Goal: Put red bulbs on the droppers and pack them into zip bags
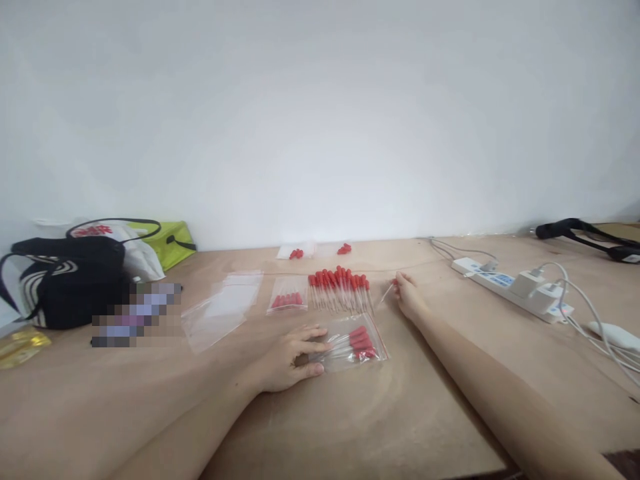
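Observation:
My left hand (295, 357) lies with spread fingers on the left end of a clear zip bag (345, 343), which holds several red-topped droppers with their red ends to the right. My right hand (409, 295) pinches a single red-topped dropper (387, 292), its thin clear tip pointing down to the left. Between the hands and further back, a row of loose red-topped droppers (340, 280) lies on the table. Left of that row is a smaller clear bag (287, 297) with red tops inside. Flat clear bags (225, 303) overlap further left.
Two small bags (297, 252) (343, 249) with red pieces lie near the wall. A power strip (510, 290) with plugs and cables, a white mouse (615, 335) and a black headset (585, 239) are right. Black (70, 280) and green bags (173, 247) stand left.

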A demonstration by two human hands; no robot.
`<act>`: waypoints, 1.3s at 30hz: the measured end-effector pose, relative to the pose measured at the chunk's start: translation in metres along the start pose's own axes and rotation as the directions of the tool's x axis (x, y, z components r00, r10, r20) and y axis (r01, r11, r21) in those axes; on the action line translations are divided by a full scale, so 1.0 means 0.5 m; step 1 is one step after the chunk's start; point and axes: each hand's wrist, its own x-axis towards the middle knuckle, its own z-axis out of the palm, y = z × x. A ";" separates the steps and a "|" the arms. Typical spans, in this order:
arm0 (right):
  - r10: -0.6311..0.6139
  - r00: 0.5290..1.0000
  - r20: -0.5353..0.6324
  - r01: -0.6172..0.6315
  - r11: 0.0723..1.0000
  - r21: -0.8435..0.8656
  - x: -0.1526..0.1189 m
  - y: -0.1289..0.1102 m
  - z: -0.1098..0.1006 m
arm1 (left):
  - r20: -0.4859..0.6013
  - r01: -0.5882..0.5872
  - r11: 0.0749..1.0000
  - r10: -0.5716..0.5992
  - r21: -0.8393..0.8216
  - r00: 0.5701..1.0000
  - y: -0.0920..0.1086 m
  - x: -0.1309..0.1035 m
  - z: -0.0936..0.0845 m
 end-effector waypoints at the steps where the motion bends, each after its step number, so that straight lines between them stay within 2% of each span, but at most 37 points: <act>1: 0.004 1.000 0.018 -0.004 1.000 0.003 -0.013 -0.002 -0.011 | 0.002 0.003 1.000 -0.003 0.001 1.000 0.000 0.000 0.000; 5: 0.016 0.997 0.071 -0.016 1.000 0.000 -0.075 -0.009 -0.043 | 0.003 0.004 1.000 -0.004 0.004 1.000 0.005 0.002 -0.002; 9: 0.034 0.995 0.097 -0.035 0.999 0.011 -0.121 -0.019 -0.046 | 0.000 0.022 1.000 -0.022 0.017 1.000 0.012 0.002 -0.004; 11: 0.037 0.995 0.088 -0.039 0.999 0.015 -0.129 -0.026 -0.042 | -0.007 0.030 0.999 -0.030 0.018 1.000 0.014 0.001 -0.004; 16: -0.002 1.000 -0.024 0.002 1.000 -0.021 -0.120 -0.036 -0.042 | -0.009 0.019 1.000 -0.019 0.020 1.000 0.009 0.000 -0.002; 18: -0.018 1.000 -0.014 0.017 1.000 -0.009 -0.117 -0.034 -0.042 | -0.002 0.019 0.999 -0.018 0.028 1.000 0.006 0.001 -0.002; 22: 0.010 0.996 0.085 -0.015 0.998 0.065 -0.128 -0.027 -0.032 | 0.006 0.007 1.000 -0.007 0.023 1.000 0.003 0.002 -0.001; 27: 0.104 0.969 0.225 -0.139 0.979 0.146 -0.168 -0.033 -0.006 | -0.016 0.037 0.999 -0.037 0.010 0.999 0.007 0.001 0.000; 31: 0.179 0.897 0.404 -0.200 0.980 0.009 -0.195 -0.050 0.006 | -0.052 0.029 1.000 -0.030 -0.008 0.998 0.008 0.001 0.002; 35: 0.195 0.834 0.516 -0.108 0.975 -0.194 -0.205 -0.058 0.012 | -0.048 0.007 1.000 -0.007 -0.007 0.999 0.004 0.000 0.002; 39: 0.173 0.814 0.554 -0.044 0.970 -0.239 -0.206 -0.052 0.021 | -0.056 0.021 1.000 -0.022 -0.017 0.998 0.001 -0.001 0.003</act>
